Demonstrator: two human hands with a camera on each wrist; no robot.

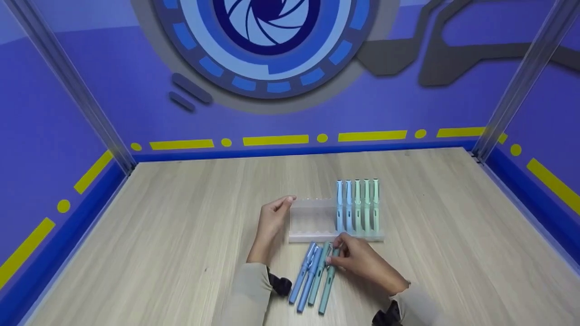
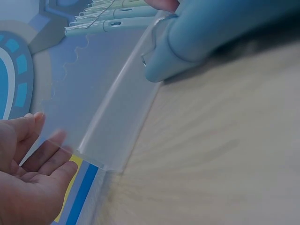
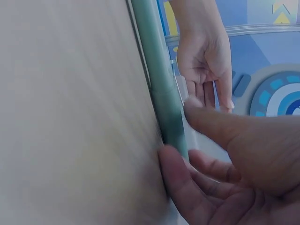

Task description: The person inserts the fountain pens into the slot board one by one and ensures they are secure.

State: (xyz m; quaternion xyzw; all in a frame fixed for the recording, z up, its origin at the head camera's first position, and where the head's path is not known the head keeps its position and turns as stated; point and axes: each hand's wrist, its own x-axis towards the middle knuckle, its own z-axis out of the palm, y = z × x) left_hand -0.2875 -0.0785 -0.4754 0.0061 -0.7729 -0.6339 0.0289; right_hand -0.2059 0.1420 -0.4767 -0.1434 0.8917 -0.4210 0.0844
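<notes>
A clear plastic pen rack (image 1: 312, 217) stands on the table with two light blue pens (image 1: 344, 206) and three pale green pens (image 1: 367, 206) upright at its right side. My left hand (image 1: 273, 222) holds the rack's left edge, some fingers showing through the plastic in the left wrist view. In front of the rack lie two blue pens (image 1: 304, 276) and two darker green pens (image 1: 320, 276), side by side. At the rightmost green one, my right hand (image 1: 358, 258) has thumb and fingers around its clip end, seen close up as a green barrel (image 3: 164, 103) in the right wrist view.
The wood-grain table (image 1: 181, 235) is bounded by a purple-blue back wall (image 1: 118, 99) and side walls, with metal posts (image 1: 77, 90) in the corners. Black wrist straps (image 1: 280, 285) sit over the light sleeves; the left one is close to the blue pens.
</notes>
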